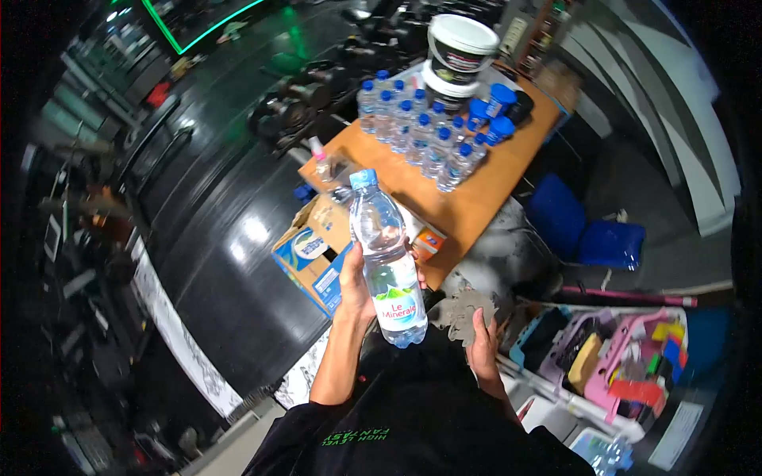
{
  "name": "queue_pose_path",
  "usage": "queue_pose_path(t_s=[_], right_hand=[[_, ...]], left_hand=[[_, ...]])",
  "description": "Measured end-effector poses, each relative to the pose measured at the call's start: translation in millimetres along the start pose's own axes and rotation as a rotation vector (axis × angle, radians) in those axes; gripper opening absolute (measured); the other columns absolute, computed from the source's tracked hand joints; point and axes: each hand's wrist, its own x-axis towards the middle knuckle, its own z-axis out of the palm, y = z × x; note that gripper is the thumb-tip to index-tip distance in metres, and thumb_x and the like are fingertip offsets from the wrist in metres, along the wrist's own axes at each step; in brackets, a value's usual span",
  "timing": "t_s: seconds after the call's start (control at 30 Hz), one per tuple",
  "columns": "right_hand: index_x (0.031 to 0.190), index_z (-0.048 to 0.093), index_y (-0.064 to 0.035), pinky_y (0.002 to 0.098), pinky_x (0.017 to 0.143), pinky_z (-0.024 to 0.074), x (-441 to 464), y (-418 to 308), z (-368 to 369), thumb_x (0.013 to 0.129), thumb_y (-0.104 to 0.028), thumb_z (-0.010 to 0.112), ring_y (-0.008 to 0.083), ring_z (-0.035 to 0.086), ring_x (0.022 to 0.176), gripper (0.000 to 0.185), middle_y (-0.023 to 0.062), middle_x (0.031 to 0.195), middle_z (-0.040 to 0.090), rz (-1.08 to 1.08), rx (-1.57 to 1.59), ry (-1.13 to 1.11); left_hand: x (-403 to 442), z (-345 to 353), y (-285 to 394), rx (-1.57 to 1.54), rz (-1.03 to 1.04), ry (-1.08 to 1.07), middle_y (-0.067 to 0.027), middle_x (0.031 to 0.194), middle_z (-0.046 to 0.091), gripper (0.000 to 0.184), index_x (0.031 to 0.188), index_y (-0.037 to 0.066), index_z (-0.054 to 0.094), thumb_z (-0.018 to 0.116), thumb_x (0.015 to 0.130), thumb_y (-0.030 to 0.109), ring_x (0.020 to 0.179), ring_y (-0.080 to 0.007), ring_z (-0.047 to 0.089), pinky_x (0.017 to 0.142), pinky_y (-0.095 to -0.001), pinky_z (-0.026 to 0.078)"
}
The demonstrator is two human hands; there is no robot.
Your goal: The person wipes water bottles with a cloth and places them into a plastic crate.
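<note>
My left hand (356, 287) is wrapped round a clear plastic water bottle (384, 243) with a blue cap and a "Le Minerale" label. The bottle stands nearly upright in front of me, leaning slightly left at the top. In my right hand (483, 349), lower and to the right, is a grey cloth (460, 316), pinched between thumb and fingers and apart from the bottle. Beyond the held bottle, several similar bottles (425, 131) stand in rows on a wooden table (492, 190). A spray bottle (319, 157) with a pink-and-white top stands at the table's left corner.
Stacked white-lidded buckets (460, 47) and blue-lidded containers (500, 103) occupy the table's far end. An open cardboard box (317, 246) sits left of the held bottle. A blue chair (587, 230) and baskets of coloured items (635, 365) are at right.
</note>
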Motion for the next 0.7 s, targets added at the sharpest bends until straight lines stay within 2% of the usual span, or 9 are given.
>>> queue_pose_path(t_s=[0.07, 0.13, 0.2, 0.5, 0.53, 0.57, 0.6, 0.67, 0.7], right_hand=[[0.124, 0.049, 0.0017, 0.0312, 0.092, 0.0411, -7.8, 6.2, -9.2, 0.097, -0.028, 0.05, 0.0164, 0.053, 0.105, 0.041, 0.0084, 0.119, 0.055, -0.055, 0.012, -0.017], [0.126, 0.049, 0.0002, 0.0315, 0.095, 0.0386, -17.5, -0.1, -22.6, 0.098, -0.021, 0.045, 0.0191, 0.052, 0.109, 0.035, 0.0102, 0.122, 0.055, -0.031, -0.362, -0.006], [0.127, 0.05, 0.0017, 0.0293, 0.098, 0.0365, -19.7, 0.2, -31.2, 0.098, -0.019, 0.046, 0.0172, 0.051, 0.114, 0.036, 0.0095, 0.124, 0.056, -0.301, -0.376, -0.125], [0.13, 0.048, -0.0034, 0.0321, 0.101, 0.0343, -73.1, -16.9, -74.3, 0.098, -0.018, 0.043, 0.0191, 0.048, 0.119, 0.035, 0.0104, 0.127, 0.054, -0.139, -0.25, 0.227], [0.129, 0.048, -0.0038, 0.0321, 0.1, 0.0346, -81.9, -21.6, -79.6, 0.098, -0.018, 0.043, 0.019, 0.048, 0.118, 0.035, 0.01, 0.127, 0.054, -0.11, -0.196, 0.273], [0.127, 0.05, -0.0021, 0.033, 0.091, 0.0413, -92.7, -35.0, -77.8, 0.093, -0.035, 0.056, 0.0214, 0.054, 0.108, 0.047, 0.0156, 0.117, 0.056, -0.142, -0.129, 0.357], [0.127, 0.05, -0.0032, 0.0345, 0.094, 0.0398, -96.9, -19.9, -91.9, 0.093, -0.038, 0.054, 0.0209, 0.054, 0.111, 0.049, 0.0146, 0.12, 0.056, -0.198, -0.222, 0.445], [0.135, 0.043, -0.0051, 0.0293, 0.105, 0.0294, -103.9, 5.1, -123.1, 0.097, -0.022, 0.048, 0.0145, 0.043, 0.123, 0.042, 0.0103, 0.135, 0.048, -0.192, -0.053, 0.386], [0.135, 0.043, -0.0051, 0.0293, 0.105, 0.0294, -114.3, 3.8, -132.0, 0.097, -0.022, 0.048, 0.0145, 0.043, 0.123, 0.042, 0.0103, 0.135, 0.048, -0.218, -0.037, 0.454]], left_hand=[[11.2, -4.0, -8.3, -0.038, -0.058, -0.092, -0.0202, 0.103, 0.06, 0.077, 0.124, -0.001, 0.047, 0.053, 0.081, 0.062, 0.086, -0.0363, 0.063, 0.078, -0.0494, 0.051], [19.5, -0.7, -17.2, -0.052, -0.129, -0.097, -0.0194, 0.103, 0.06, 0.077, 0.124, -0.001, 0.047, 0.052, 0.081, 0.063, 0.086, -0.0356, 0.063, 0.078, -0.0491, 0.052], [28.9, 2.0, -27.2, -0.027, -0.193, -0.074, -0.0183, 0.102, 0.061, 0.076, 0.122, -0.001, 0.048, 0.053, 0.081, 0.062, 0.085, -0.035, 0.063, 0.077, -0.0488, 0.052], [65.3, 32.0, -100.1, -0.003, -0.467, -0.178, -0.0178, 0.1, 0.06, 0.08, 0.123, -0.001, 0.048, 0.048, 0.08, 0.066, 0.086, -0.0368, 0.064, 0.077, -0.0519, 0.052], [69.6, 35.7, -112.3, -0.112, -0.556, -0.206, -0.018, 0.1, 0.06, 0.083, 0.124, -0.001, 0.046, 0.048, 0.079, 0.068, 0.086, -0.0376, 0.064, 0.078, -0.0537, 0.052], [71.9, 38.9, -122.1, -0.064, -0.594, -0.241, -0.0182, 0.1, 0.06, 0.084, 0.125, -0.001, 0.046, 0.048, 0.078, 0.069, 0.086, -0.038, 0.064, 0.078, -0.0548, 0.052], [73.9, 43.2, -133.5, -0.018, -0.632, -0.278, -0.0184, 0.101, 0.06, 0.086, 0.126, -0.001, 0.045, 0.048, 0.078, 0.07, 0.086, -0.0384, 0.064, 0.079, -0.056, 0.052], [77.2, 56.0, -161.6, -0.148, -0.738, -0.403, -0.0205, 0.107, 0.06, 0.088, 0.128, 0.0, 0.043, 0.049, 0.077, 0.071, 0.089, -0.0401, 0.064, 0.08, -0.0585, 0.05], [82.0, 68.3, -181.8, -0.153, -0.802, -0.44, -0.0205, 0.107, 0.06, 0.088, 0.128, 0.0, 0.043, 0.049, 0.077, 0.071, 0.089, -0.0401, 0.064, 0.08, -0.0585, 0.05]])
